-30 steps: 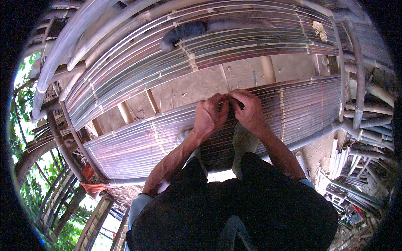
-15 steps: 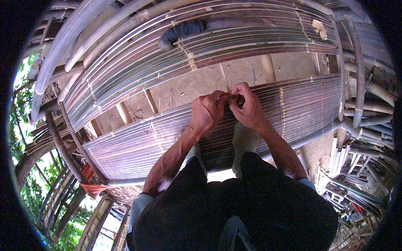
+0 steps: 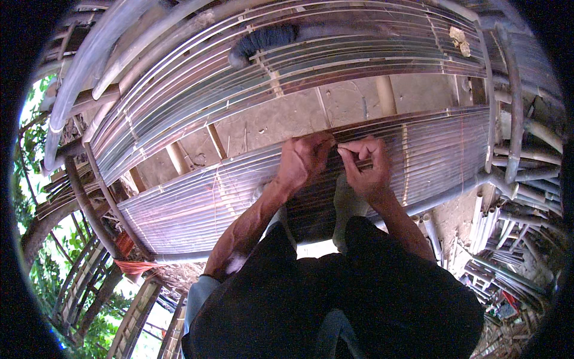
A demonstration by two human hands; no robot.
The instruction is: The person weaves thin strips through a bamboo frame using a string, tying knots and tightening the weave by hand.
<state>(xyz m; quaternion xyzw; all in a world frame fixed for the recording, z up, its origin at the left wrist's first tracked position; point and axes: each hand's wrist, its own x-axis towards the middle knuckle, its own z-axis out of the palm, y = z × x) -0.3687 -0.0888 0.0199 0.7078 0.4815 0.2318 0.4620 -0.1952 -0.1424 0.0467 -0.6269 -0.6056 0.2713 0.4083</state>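
Observation:
My left hand is closed in a pinch at the far edge of the near slatted bamboo panel. Beside it, a small gap away, my right hand has its thumb and forefinger pressed together. Whatever the fingertips pinch is too small and dark to name; it may be a thin strand at the panel's edge. My feet stand on the dark middle of this panel, below my hands.
Across a gap showing bare earth lies a second slatted panel. On it rest a dark, cord-wrapped curved piece and a pale crumpled scrap. Thick poles stand left; cut bamboo lengths lie right.
My hands have drawn apart slightly: the right moved right and down, opening a small gap between the fingertips. The left shifted a little to the right.

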